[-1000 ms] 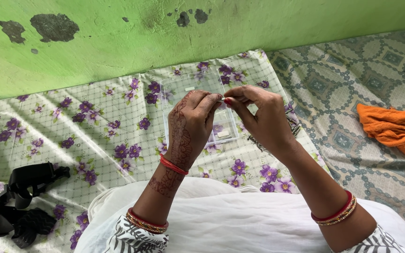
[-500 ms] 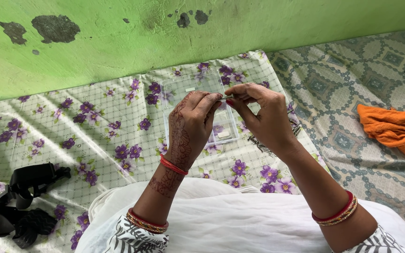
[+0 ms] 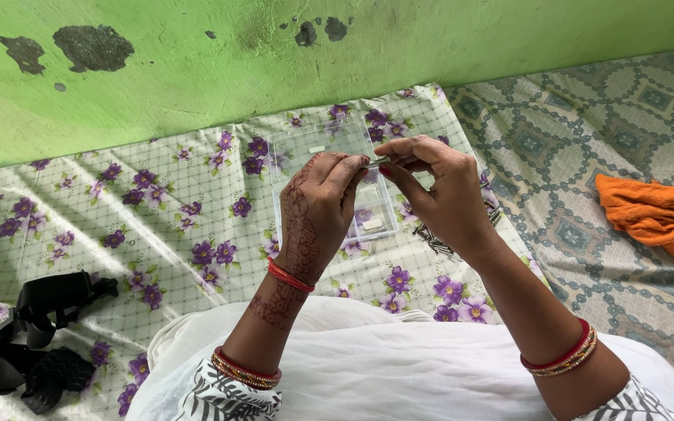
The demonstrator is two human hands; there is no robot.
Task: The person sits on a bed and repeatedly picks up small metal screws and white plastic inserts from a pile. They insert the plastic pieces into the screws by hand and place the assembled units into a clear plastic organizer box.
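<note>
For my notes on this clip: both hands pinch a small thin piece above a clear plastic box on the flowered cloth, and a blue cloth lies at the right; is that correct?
Not quite: the cloth at the right is orange, not blue, as the head view shows. The rest stands: the left hand and right hand pinch a small thin piece above the clear plastic box on the flowered cloth.

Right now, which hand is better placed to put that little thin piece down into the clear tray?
Probably the right hand: its fingertips pinch the thin piece directly above the clear tray. The left hand only steadies one end.

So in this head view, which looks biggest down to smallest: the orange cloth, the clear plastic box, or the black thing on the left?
1. Clear plastic box and black gear: about alike, partly hidden.
2. Orange cloth, smaller, cut by the edge.
</note>
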